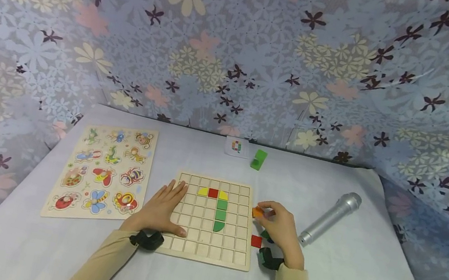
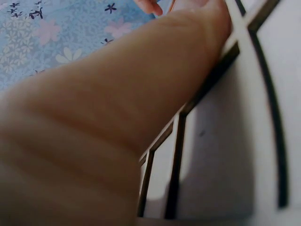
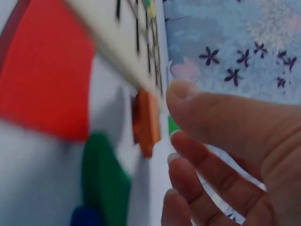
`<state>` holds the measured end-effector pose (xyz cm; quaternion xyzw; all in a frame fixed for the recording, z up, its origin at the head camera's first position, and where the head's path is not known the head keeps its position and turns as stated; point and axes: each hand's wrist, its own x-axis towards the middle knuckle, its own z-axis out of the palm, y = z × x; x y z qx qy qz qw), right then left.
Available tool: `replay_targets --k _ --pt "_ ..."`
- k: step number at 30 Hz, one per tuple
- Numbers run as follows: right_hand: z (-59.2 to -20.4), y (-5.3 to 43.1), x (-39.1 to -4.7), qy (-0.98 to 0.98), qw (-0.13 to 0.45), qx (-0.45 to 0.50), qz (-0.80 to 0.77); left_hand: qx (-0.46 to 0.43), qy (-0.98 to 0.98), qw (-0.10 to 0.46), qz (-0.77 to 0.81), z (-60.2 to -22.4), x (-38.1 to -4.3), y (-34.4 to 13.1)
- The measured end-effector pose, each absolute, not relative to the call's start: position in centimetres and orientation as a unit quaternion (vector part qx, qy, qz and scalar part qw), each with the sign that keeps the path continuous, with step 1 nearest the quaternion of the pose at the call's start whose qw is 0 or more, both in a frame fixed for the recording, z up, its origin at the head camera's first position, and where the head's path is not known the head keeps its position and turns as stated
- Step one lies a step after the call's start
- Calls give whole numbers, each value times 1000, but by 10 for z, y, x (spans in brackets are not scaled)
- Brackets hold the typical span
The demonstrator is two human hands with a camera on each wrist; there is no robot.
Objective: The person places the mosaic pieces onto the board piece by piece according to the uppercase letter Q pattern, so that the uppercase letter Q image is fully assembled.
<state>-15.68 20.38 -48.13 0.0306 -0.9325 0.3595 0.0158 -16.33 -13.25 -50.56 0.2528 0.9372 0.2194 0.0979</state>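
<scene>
My left hand (image 1: 161,206) lies spread over the left edge of a wooden grid board (image 1: 188,249), thumb stretched across the squares. On the grid sit a red square (image 1: 213,193), yellow pieces (image 1: 203,191) on both sides of it, and a column of green pieces (image 1: 221,215) below the right one. At the board's right edge, my right hand (image 1: 281,226) reaches to an orange piece (image 3: 148,123) lying against the board. Its fingers are bent and the thumb stands apart from them, fingertips close to that piece. Another red square (image 3: 47,70) and a dark green piece (image 3: 104,181) lie nearby.
An insect picture puzzle (image 1: 101,169) lies at the left. Behind the board are a small pattern card (image 1: 235,147) and bright green pieces (image 1: 259,159). A silver microphone (image 1: 329,220) lies at the right. Flowered cloth (image 1: 239,53) hangs behind the table.
</scene>
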Motion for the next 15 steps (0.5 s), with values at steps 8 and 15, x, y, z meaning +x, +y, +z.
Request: replay_targets --k 8,15 --pt "-492 209 -161 -931 -2 18 365 252 937 102 220 -504 -163 -132" --pt "-493 208 -163 -925 -2 -2 379 251 936 103 225 -503 -162 -133"
